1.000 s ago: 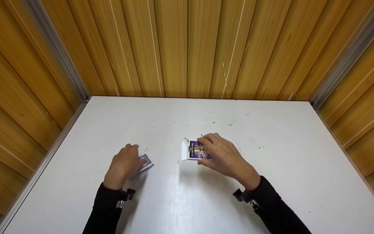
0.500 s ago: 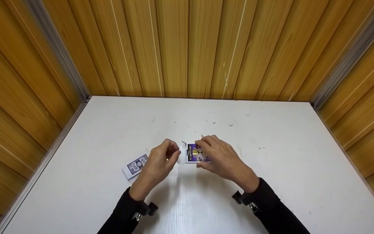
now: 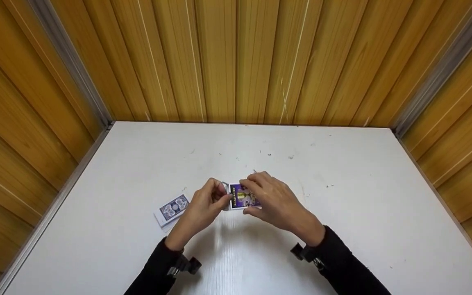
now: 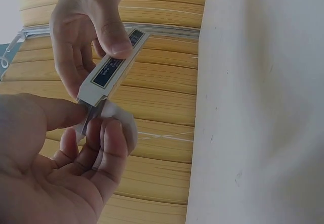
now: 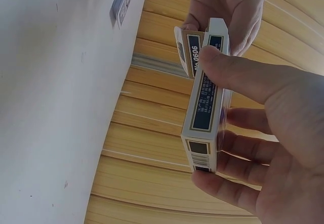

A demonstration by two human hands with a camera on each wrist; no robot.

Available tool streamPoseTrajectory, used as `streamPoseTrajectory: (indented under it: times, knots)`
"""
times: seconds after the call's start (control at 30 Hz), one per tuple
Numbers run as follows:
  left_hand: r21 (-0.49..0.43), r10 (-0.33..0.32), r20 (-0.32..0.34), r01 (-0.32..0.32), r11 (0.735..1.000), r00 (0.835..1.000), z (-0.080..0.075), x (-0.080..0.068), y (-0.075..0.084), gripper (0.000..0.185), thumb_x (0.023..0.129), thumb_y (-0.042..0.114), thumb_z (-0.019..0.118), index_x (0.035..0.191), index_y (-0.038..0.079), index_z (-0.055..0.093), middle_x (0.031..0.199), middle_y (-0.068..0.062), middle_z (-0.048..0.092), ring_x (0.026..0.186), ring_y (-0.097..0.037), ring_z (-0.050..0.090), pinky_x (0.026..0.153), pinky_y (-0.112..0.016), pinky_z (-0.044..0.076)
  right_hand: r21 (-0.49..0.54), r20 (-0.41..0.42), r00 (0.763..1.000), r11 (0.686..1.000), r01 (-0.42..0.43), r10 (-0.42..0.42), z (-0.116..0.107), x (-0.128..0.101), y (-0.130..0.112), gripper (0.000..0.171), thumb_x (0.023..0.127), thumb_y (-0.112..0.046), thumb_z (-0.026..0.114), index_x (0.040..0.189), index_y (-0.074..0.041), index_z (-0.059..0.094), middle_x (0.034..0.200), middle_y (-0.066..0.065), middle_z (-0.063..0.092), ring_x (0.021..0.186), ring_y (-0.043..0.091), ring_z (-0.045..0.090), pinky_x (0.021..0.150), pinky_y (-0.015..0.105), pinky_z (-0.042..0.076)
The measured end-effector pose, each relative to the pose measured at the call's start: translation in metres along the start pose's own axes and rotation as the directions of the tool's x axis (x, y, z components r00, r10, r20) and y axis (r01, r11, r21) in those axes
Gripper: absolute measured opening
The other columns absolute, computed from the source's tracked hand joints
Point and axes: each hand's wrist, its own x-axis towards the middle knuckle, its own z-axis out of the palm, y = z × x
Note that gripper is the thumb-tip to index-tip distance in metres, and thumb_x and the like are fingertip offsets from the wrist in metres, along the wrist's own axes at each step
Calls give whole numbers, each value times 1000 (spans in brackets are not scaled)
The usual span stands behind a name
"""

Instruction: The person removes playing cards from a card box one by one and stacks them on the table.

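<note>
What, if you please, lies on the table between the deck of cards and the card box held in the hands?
In the head view, only the left hand lies between the deck of cards and the card box; beyond it the white table shows bare.

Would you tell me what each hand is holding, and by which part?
The right hand grips the card box by its narrow sides; the left hand pinches its open flap.

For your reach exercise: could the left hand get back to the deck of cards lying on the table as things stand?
Probably yes. The deck lies bare on the table just beside the left hand, nothing between them; but that hand now pinches the card box flap.
</note>
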Motion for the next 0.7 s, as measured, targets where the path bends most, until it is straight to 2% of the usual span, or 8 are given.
streamPoseTrajectory:
  times: [0.2,0.4,0.7]
  knots:
    - [-33,-12,6,13,999,1000,1,0,-1,19,98,6,71,99,4,52,86,-3,60,77,-15,56,66,-21,47,-17,-8,1000,1000,25,-25,1,0,-1,66,78,-32,93,133,-8,63,123,5,61,110,21,59,86,35,55]
    - [-23,-43,-2,43,999,999,1,-1,-1,19,95,3,71,97,5,53,85,-1,61,79,-15,58,67,-22,49,-18,-9,999,999,33,-33,3,-1,-1,67,78,-32,93,133,-8,63,122,6,61,111,22,59,87,36,55]
    - [-124,-74,2,74,990,997,-3,2,0,18,94,-6,65,101,2,50,87,-5,59,77,-14,58,63,-20,50,1,-9,1000,1000,11,-11,4,0,2,67,78,-31,93,133,-8,63,123,6,61,110,21,60,85,36,56]
